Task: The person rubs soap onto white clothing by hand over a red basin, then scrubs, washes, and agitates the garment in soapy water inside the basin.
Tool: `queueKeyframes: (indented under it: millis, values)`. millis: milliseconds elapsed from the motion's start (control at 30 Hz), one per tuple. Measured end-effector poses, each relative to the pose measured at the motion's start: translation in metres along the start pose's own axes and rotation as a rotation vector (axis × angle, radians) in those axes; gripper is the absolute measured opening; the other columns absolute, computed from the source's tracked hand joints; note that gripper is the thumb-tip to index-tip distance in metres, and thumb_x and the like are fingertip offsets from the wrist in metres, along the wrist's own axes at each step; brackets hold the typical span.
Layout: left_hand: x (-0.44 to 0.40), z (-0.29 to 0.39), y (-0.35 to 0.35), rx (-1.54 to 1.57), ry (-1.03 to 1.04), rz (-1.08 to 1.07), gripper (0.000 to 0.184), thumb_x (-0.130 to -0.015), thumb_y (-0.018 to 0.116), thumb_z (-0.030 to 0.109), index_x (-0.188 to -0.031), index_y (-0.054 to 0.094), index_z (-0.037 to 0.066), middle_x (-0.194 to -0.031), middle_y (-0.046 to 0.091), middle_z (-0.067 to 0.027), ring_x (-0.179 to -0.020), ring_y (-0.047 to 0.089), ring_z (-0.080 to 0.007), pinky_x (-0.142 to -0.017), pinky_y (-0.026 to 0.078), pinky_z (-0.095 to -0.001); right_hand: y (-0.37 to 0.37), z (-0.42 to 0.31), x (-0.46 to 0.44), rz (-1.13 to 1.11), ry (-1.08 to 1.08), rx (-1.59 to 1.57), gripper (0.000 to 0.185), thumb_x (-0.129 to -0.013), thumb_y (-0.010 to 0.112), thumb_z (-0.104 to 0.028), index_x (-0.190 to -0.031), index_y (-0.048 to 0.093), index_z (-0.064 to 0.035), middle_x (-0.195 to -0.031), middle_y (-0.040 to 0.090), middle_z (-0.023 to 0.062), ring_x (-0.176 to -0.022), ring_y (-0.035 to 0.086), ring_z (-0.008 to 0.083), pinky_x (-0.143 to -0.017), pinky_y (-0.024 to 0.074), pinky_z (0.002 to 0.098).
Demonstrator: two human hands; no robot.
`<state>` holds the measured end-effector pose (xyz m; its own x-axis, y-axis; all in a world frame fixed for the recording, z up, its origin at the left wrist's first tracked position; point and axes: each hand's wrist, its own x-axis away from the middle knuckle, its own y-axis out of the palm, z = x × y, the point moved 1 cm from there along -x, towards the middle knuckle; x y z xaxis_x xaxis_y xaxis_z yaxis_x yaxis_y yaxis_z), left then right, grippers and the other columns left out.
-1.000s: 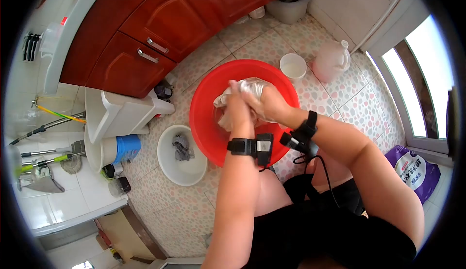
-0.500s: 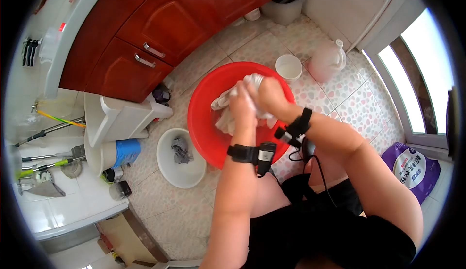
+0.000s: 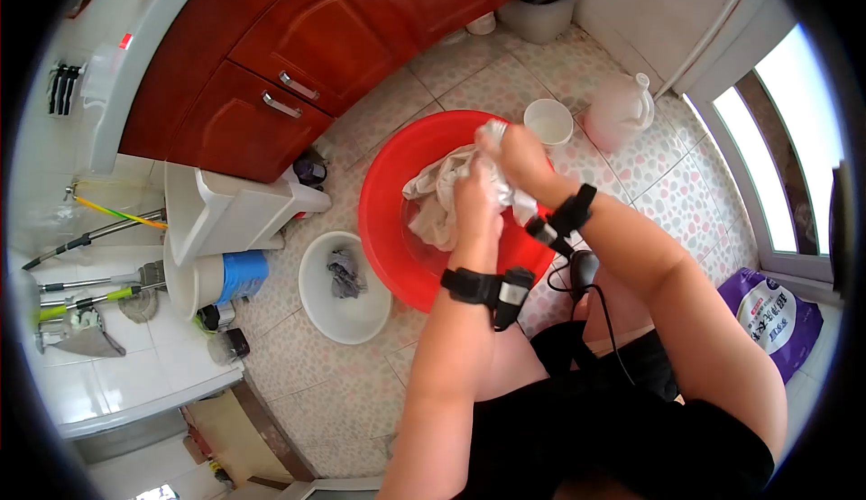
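Here we are, right over the red basin [image 3: 390,252], and both sets of fingers are busy with the pale cloth [image 3: 436,204]! We see the left hand [image 3: 475,195] with its fingers curled tight around a bunched stretch of it, and just beside, a little farther forward, the right hand [image 3: 523,159] has its own fingers folded over another wad, the fine detail of the grip too blurred for us to read. A tuft pokes out beyond the right fingers, while the looser folds spread to the left of the left fingers, inside the basin. Look wider with us: left of the fingers and nearer the body, the white basin [image 3: 361,324] holds a crumpled grey cloth [image 3: 343,275]. Just past the right fingers, close to the red rim, we spot the small white tub [image 3: 548,125], and farther right of them stands the jug [image 3: 618,117]. Well off to the fingers' right, nearer the body, lies the purple bag [image 3: 778,320], and ahead, beyond all the fingertips, we have the red cabinets [image 3: 316,36].
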<state>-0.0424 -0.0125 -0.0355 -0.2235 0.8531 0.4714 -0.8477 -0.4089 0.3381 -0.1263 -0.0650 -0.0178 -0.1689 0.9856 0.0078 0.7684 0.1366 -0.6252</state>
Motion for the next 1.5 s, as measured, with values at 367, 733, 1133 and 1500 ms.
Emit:
queueKeyframes:
  millis: [367, 733, 1133, 1500]
  values:
    - [-0.016, -0.017, -0.007, 0.142, 0.044, -0.060, 0.029, -0.091, 0.049, 0.033, -0.102, 0.053, 0.007, -0.090, 0.059, -0.0074, -0.082, 0.058, -0.0182, -0.067, 0.050, -0.0315, 0.001, -0.002, 0.002, -0.043, 0.070, 0.057, 0.039, -0.084, 0.050, -0.038, -0.076, 0.062, -0.0019, -0.067, 0.057, 0.0233, -0.061, 0.058, 0.0376, -0.054, 0.0448, 0.0426]
    - [-0.016, -0.003, -0.021, -0.176, 0.132, 0.159, 0.032, -0.089, 0.047, 0.037, -0.098, 0.055, 0.007, -0.087, 0.057, -0.0053, -0.076, 0.057, -0.0181, -0.065, 0.047, -0.0319, 0.013, -0.006, 0.020, 0.092, -0.120, -0.039, 0.050, -0.084, 0.046, -0.041, -0.063, 0.060, 0.0018, -0.062, 0.057, 0.0233, -0.060, 0.058, 0.0388, -0.059, 0.0464, 0.0459]
    - [-0.001, 0.014, -0.020, 0.091, -0.036, 0.109, 0.031, -0.092, 0.042, 0.034, -0.101, 0.052, 0.006, -0.089, 0.057, -0.0068, -0.082, 0.057, -0.0184, -0.069, 0.048, -0.0328, 0.008, -0.021, 0.040, 0.059, -0.287, 0.021, 0.042, -0.082, 0.049, -0.038, -0.069, 0.061, 0.0002, -0.064, 0.058, 0.0243, -0.062, 0.058, 0.0401, -0.064, 0.0458, 0.0462]
    - [-0.013, -0.004, -0.013, 0.114, 0.063, 0.176, 0.041, -0.091, 0.042, 0.036, -0.094, 0.058, -0.002, -0.084, 0.059, -0.0075, -0.078, 0.057, -0.0180, -0.067, 0.047, -0.0310, 0.011, -0.012, 0.023, -0.037, -0.131, 0.146, 0.043, -0.081, 0.051, -0.038, -0.065, 0.062, 0.0007, -0.068, 0.060, 0.0239, -0.067, 0.060, 0.0377, -0.060, 0.0468, 0.0459]
